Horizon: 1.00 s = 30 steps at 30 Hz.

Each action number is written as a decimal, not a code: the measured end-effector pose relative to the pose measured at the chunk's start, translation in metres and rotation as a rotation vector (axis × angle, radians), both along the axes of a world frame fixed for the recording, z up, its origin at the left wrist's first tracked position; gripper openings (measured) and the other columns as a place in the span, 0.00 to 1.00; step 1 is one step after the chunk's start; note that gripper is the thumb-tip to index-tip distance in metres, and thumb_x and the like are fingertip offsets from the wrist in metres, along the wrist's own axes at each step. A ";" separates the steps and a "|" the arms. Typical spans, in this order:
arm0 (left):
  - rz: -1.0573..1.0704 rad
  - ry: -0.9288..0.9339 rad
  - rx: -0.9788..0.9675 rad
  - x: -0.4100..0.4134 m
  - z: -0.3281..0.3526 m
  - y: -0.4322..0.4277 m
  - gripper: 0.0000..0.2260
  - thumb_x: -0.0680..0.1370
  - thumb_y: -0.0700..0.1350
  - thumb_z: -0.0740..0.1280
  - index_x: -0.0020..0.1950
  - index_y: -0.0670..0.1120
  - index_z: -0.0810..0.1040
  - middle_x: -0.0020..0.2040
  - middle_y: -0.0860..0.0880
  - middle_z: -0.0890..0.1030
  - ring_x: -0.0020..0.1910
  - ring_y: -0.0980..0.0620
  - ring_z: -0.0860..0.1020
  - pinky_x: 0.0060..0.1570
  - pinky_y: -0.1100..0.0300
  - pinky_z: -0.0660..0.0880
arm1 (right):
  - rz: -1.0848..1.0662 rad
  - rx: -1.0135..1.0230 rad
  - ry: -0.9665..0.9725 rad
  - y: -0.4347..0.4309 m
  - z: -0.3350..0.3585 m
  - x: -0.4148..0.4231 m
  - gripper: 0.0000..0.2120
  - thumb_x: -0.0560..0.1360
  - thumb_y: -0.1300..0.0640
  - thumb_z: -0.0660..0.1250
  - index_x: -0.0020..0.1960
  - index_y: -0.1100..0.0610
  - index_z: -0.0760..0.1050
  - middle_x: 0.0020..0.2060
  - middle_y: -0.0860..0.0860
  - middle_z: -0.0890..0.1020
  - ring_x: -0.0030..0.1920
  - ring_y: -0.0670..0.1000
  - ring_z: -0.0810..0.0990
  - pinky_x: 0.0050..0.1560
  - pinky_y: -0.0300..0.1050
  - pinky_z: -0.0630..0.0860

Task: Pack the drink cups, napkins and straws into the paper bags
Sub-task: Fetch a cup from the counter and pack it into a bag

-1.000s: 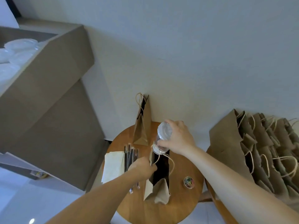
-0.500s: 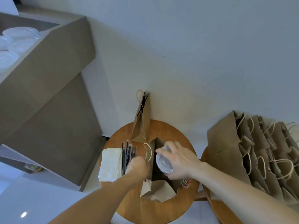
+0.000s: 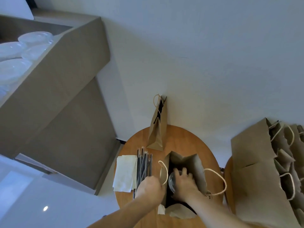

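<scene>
Head view, items as seen.

1. Round wooden table [image 3: 181,139], standing against a pale wall [image 3: 197,63].
2. Open paper bag [image 3: 198,168], brown, standing mid-table with its mouth up toward the camera. One cord handle [image 3: 164,172] loops off its left side and another off its right.
3. Contents of that bag: one clear drink cup [image 3: 171,182], low inside along the left wall. Its round end faces the bag mouth and its long axis runs down into the bag; the lower body is hidden.
4. Right hand [image 3: 185,184], inside the bag, fingers curled over the cup's top end and gripping it.
5. Left hand [image 3: 149,189], outside at the bag's left rim, fingers closed on the paper edge beside the handle loop.
6. Straws [image 3: 144,165], black in clear sleeves, a loose bundle lying flat left of the bag with the long axis pointing away toward the wall.
7. Napkins [image 3: 125,171], a white stack just left of the straws with the same long axis.
8. Second paper bag [image 3: 157,129], upright at the table's far edge, folded narrow; contents cannot be told.
9. Spare paper bags [image 3: 256,170], a leaning row on a second table [image 3: 227,176] to the right.
10. Cardboard box [image 3: 57,71], upper left, holding clear plastic lids [image 3: 32,38].
</scene>
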<state>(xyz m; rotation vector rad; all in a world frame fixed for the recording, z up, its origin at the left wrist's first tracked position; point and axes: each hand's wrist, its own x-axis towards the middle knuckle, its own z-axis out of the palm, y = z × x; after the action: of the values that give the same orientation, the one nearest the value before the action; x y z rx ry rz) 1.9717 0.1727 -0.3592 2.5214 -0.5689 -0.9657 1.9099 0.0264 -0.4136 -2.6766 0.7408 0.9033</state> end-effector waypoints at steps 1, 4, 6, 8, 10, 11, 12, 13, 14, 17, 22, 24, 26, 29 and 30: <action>-0.004 0.015 0.007 0.000 -0.001 0.000 0.09 0.81 0.48 0.61 0.55 0.46 0.78 0.47 0.48 0.81 0.46 0.50 0.82 0.50 0.54 0.82 | -0.005 -0.003 0.022 0.001 -0.007 0.002 0.48 0.69 0.49 0.75 0.77 0.50 0.48 0.71 0.59 0.56 0.69 0.64 0.63 0.70 0.58 0.66; -0.022 0.048 0.015 0.000 -0.002 0.000 0.09 0.81 0.49 0.61 0.54 0.46 0.77 0.47 0.48 0.81 0.45 0.50 0.82 0.49 0.53 0.82 | -0.010 -0.006 0.051 0.001 -0.021 0.007 0.47 0.71 0.51 0.73 0.78 0.50 0.46 0.72 0.60 0.54 0.69 0.65 0.62 0.71 0.60 0.65; -0.051 0.040 0.026 0.001 -0.002 -0.001 0.09 0.81 0.49 0.60 0.54 0.46 0.77 0.47 0.48 0.81 0.46 0.49 0.82 0.49 0.52 0.82 | -0.011 -0.001 0.045 -0.001 -0.028 0.007 0.46 0.72 0.51 0.72 0.79 0.50 0.45 0.72 0.60 0.54 0.70 0.64 0.63 0.71 0.60 0.64; -0.068 0.031 0.032 0.003 -0.002 -0.001 0.10 0.81 0.49 0.60 0.55 0.46 0.77 0.48 0.47 0.81 0.46 0.49 0.82 0.49 0.52 0.82 | -0.006 -0.005 0.042 0.000 -0.034 0.005 0.44 0.74 0.51 0.70 0.79 0.50 0.45 0.73 0.60 0.54 0.70 0.64 0.63 0.71 0.60 0.64; -0.081 0.021 0.041 0.005 -0.002 -0.002 0.10 0.81 0.49 0.60 0.56 0.46 0.76 0.49 0.47 0.80 0.47 0.48 0.82 0.50 0.52 0.82 | -0.007 -0.013 0.031 0.003 -0.039 0.001 0.41 0.76 0.52 0.67 0.79 0.51 0.45 0.75 0.60 0.53 0.70 0.65 0.62 0.72 0.60 0.63; -0.089 0.016 0.044 0.006 -0.003 -0.002 0.10 0.81 0.50 0.60 0.56 0.46 0.76 0.49 0.47 0.80 0.47 0.48 0.82 0.50 0.52 0.82 | -0.009 -0.016 0.022 0.004 -0.041 -0.001 0.39 0.77 0.53 0.65 0.79 0.51 0.45 0.76 0.60 0.52 0.71 0.65 0.61 0.72 0.60 0.62; -0.097 0.014 0.045 0.006 -0.003 -0.002 0.11 0.81 0.50 0.60 0.56 0.46 0.76 0.48 0.47 0.81 0.47 0.48 0.82 0.50 0.52 0.82 | -0.012 -0.016 0.012 0.005 -0.042 -0.002 0.38 0.78 0.54 0.64 0.79 0.51 0.45 0.76 0.60 0.51 0.72 0.65 0.60 0.73 0.60 0.61; -0.103 0.014 0.047 0.005 -0.004 -0.003 0.11 0.81 0.51 0.60 0.56 0.46 0.76 0.48 0.47 0.81 0.46 0.49 0.82 0.50 0.52 0.82 | -0.017 -0.011 0.005 0.005 -0.042 -0.004 0.37 0.78 0.54 0.63 0.80 0.52 0.45 0.77 0.60 0.50 0.72 0.65 0.59 0.73 0.60 0.61; -0.108 0.013 0.050 0.004 -0.004 -0.003 0.11 0.81 0.52 0.60 0.55 0.46 0.77 0.47 0.47 0.81 0.46 0.49 0.82 0.50 0.52 0.82 | -0.021 -0.007 -0.001 0.005 -0.042 -0.004 0.37 0.79 0.53 0.63 0.80 0.52 0.45 0.77 0.60 0.50 0.72 0.65 0.59 0.73 0.60 0.61; -0.107 0.003 0.060 0.002 -0.007 -0.004 0.10 0.80 0.51 0.61 0.54 0.47 0.77 0.46 0.48 0.81 0.45 0.49 0.82 0.50 0.52 0.82 | -0.020 -0.007 -0.003 0.007 -0.040 -0.005 0.36 0.79 0.51 0.62 0.80 0.53 0.45 0.77 0.61 0.50 0.72 0.65 0.59 0.73 0.59 0.62; -0.115 -0.024 0.076 0.001 -0.008 -0.006 0.09 0.79 0.49 0.61 0.53 0.47 0.77 0.46 0.48 0.81 0.45 0.49 0.81 0.49 0.52 0.82 | -0.055 0.028 -0.018 0.009 -0.039 -0.007 0.38 0.77 0.53 0.63 0.80 0.54 0.45 0.76 0.60 0.51 0.71 0.65 0.60 0.71 0.57 0.65; -0.123 -0.029 0.079 0.000 -0.008 -0.006 0.09 0.79 0.49 0.60 0.54 0.47 0.77 0.45 0.48 0.81 0.45 0.49 0.81 0.49 0.52 0.82 | -0.080 0.054 -0.017 0.008 -0.038 -0.007 0.40 0.76 0.53 0.64 0.79 0.54 0.45 0.76 0.59 0.51 0.71 0.64 0.60 0.71 0.57 0.65; -0.124 -0.036 0.084 -0.001 -0.006 -0.005 0.09 0.80 0.49 0.60 0.53 0.46 0.77 0.45 0.48 0.81 0.45 0.50 0.81 0.49 0.52 0.82 | -0.095 0.080 0.009 0.006 -0.034 -0.007 0.43 0.75 0.52 0.67 0.80 0.54 0.44 0.75 0.59 0.51 0.71 0.64 0.60 0.72 0.58 0.63; -0.124 -0.042 0.073 -0.004 -0.003 -0.006 0.10 0.81 0.49 0.60 0.53 0.46 0.78 0.45 0.48 0.81 0.45 0.50 0.82 0.49 0.53 0.82 | -0.145 0.149 0.047 0.000 -0.015 -0.004 0.50 0.71 0.50 0.71 0.80 0.53 0.39 0.74 0.59 0.49 0.74 0.65 0.55 0.75 0.59 0.59; -0.125 -0.053 0.064 -0.005 0.000 -0.007 0.10 0.81 0.49 0.60 0.53 0.46 0.78 0.46 0.48 0.81 0.45 0.50 0.82 0.49 0.54 0.82 | -0.154 0.167 0.036 -0.002 -0.005 -0.002 0.50 0.71 0.50 0.72 0.80 0.53 0.40 0.75 0.59 0.50 0.75 0.65 0.53 0.76 0.59 0.57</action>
<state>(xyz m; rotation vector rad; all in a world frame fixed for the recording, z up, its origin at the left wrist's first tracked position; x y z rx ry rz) 1.9668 0.1661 -0.3593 2.6013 -0.7306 -0.9776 1.9076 0.0244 -0.4186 -2.4285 0.8279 0.9325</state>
